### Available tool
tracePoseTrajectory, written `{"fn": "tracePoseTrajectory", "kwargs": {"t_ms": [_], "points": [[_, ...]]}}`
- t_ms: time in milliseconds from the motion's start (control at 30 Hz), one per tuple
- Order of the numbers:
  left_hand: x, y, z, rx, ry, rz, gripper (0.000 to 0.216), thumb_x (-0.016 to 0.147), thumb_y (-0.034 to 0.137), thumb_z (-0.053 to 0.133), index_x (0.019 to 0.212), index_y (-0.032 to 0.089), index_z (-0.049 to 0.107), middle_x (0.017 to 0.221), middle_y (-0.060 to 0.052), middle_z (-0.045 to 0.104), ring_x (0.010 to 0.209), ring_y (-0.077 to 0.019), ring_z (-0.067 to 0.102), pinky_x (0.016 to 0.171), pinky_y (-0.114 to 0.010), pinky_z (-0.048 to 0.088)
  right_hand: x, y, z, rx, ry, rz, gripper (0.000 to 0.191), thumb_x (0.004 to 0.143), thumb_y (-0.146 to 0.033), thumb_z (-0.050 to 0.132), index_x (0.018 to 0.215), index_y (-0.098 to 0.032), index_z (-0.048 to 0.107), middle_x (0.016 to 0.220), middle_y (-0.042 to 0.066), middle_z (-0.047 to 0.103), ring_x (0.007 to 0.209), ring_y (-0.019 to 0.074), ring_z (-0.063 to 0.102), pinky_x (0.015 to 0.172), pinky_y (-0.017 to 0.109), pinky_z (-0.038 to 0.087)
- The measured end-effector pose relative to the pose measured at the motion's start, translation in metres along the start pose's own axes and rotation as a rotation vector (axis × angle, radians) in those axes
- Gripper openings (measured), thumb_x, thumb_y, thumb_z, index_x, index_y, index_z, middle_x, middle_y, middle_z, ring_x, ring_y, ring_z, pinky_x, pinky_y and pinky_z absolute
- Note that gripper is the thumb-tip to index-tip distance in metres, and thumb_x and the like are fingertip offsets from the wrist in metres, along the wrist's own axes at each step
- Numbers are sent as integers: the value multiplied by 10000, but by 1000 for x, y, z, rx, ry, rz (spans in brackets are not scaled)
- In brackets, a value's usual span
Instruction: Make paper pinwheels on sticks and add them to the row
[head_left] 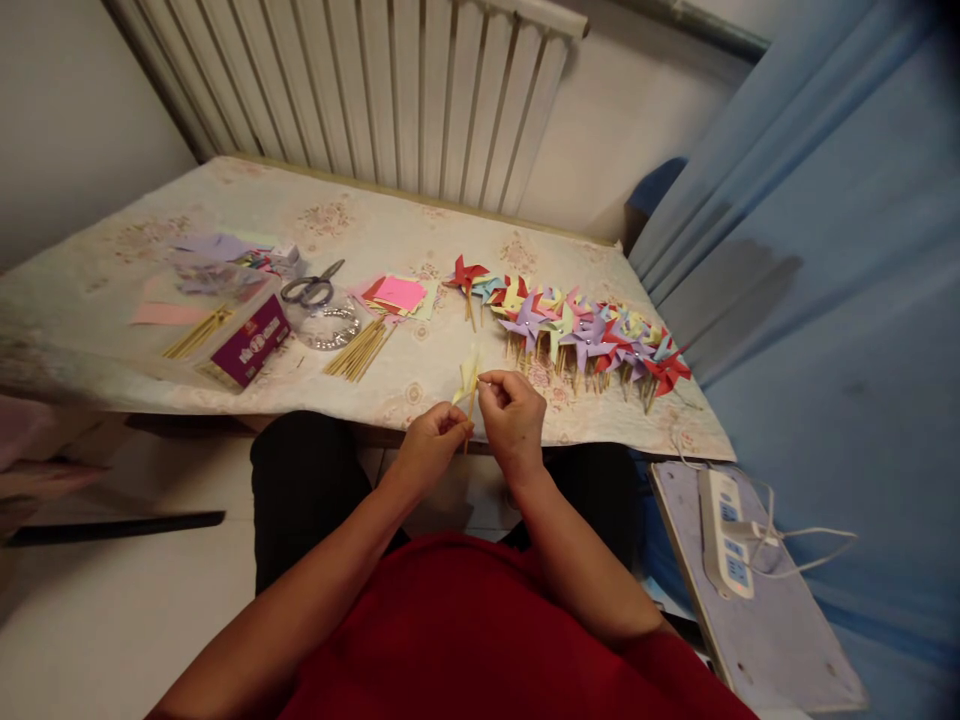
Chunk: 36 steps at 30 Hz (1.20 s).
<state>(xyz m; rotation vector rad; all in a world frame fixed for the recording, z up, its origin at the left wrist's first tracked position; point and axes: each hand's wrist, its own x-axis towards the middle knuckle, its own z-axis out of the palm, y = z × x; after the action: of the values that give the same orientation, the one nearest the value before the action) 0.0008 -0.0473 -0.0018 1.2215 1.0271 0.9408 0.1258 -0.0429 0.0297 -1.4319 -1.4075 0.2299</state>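
A pale yellow paper pinwheel (466, 378) on a thin wooden stick (470, 408) is held over the table's front edge. My left hand (433, 437) is closed, pinching the stick low down. With thumb and forefinger together, my right hand (512, 412) is at the top of the stick beside the pinwheel; whatever is between those fingertips is too small to make out. Finished paper pinwheels (589, 338) in red, purple, yellow and blue lie in a dense row to the right. Left of my hands are a bundle of wooden sticks (358, 350) and a stack of coloured paper squares (399, 293).
Scissors (313, 288) lie behind a round clear case of pins (330, 328). A clear plastic box (244, 335) with a purple label holds sticks and paper at the left. A power strip (724, 535) with a white cable rests on a board at the right, near the blue curtain (832, 250).
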Motion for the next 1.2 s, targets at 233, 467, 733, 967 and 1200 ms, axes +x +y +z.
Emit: {"fn": "tracePoseTrajectory", "kwargs": {"t_ms": [233, 467, 733, 967, 1200], "points": [[-1, 0, 0, 7, -17, 8, 154, 746, 314, 606, 692, 191, 531, 607, 38, 518, 585, -115, 435, 587, -256, 324, 0, -2, -1, -25, 2, -14, 118, 800, -182, 528, 741, -191, 630, 681, -8, 572, 599, 116, 493, 623, 252, 413], [-1, 3, 0, -8, -51, -12, 158, 742, 309, 598, 665, 190, 529, 610, 32, 524, 584, -115, 437, 592, -257, 321, 0, -4, -2, -64, -5, -47, 132, 813, -174, 500, 735, -188, 605, 683, -11, 551, 603, 113, 484, 617, 248, 391], [-3, 5, -1, -26, -72, -17, 123, 760, 279, 582, 698, 184, 534, 636, 37, 546, 614, -110, 459, 615, -252, 343, 0, -1, -4, -120, -6, -122, 136, 828, -162, 500, 741, -192, 599, 694, -8, 559, 632, 118, 500, 630, 246, 387], [-6, 5, -3, -79, -100, -35, 130, 755, 289, 578, 695, 184, 530, 638, 29, 554, 616, -120, 466, 623, -262, 347, -1, -1, -5, -156, -17, -150, 154, 858, -169, 488, 751, -197, 596, 706, -2, 553, 652, 126, 499, 639, 254, 380], [-10, 9, -3, -137, -132, -48, 121, 744, 269, 577, 675, 182, 528, 619, 28, 556, 599, -114, 450, 614, -259, 333, -1, -1, -7, -204, 6, -192, 186, 891, -180, 469, 755, -198, 595, 707, 2, 530, 676, 132, 490, 654, 254, 377]]}}
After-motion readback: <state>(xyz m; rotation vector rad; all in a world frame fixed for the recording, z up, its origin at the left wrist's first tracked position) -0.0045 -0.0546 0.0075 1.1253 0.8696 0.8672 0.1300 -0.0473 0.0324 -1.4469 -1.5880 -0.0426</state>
